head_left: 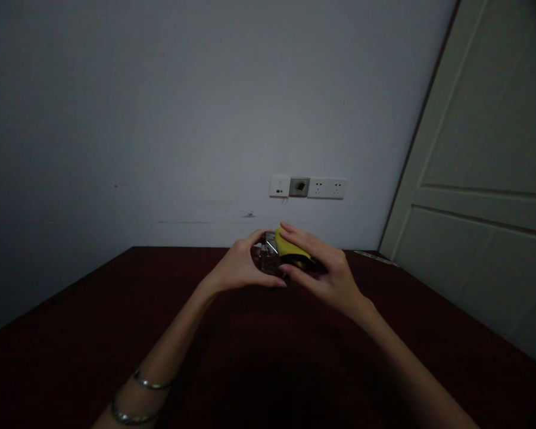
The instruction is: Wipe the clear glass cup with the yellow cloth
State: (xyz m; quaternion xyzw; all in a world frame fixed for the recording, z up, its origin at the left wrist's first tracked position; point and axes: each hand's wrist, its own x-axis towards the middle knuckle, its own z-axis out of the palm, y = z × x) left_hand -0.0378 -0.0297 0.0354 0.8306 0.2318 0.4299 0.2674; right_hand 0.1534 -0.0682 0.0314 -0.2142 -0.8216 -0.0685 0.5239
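Above the dark red tabletop, my left hand (237,266) curls its thumb and fingers around a clear, shiny, box-like object (268,257), glass or plastic. Against that object's right side sits a yellow piece with a black edge (291,245), soft-looking and curved. My right hand (328,271) grips this yellow piece, fingers over its top and thumb below. Whether the two pieces are joined or only touching, I cannot tell. Dim light and my fingers hide much of both.
A dark red table (170,333) stretches under my arms to a pale wall (196,119). Wall sockets (326,188) and a grey switch plate (299,186) are behind my hands. On the right stands a panelled door (486,179). A thin flat strip (375,257) lies near the far right edge.
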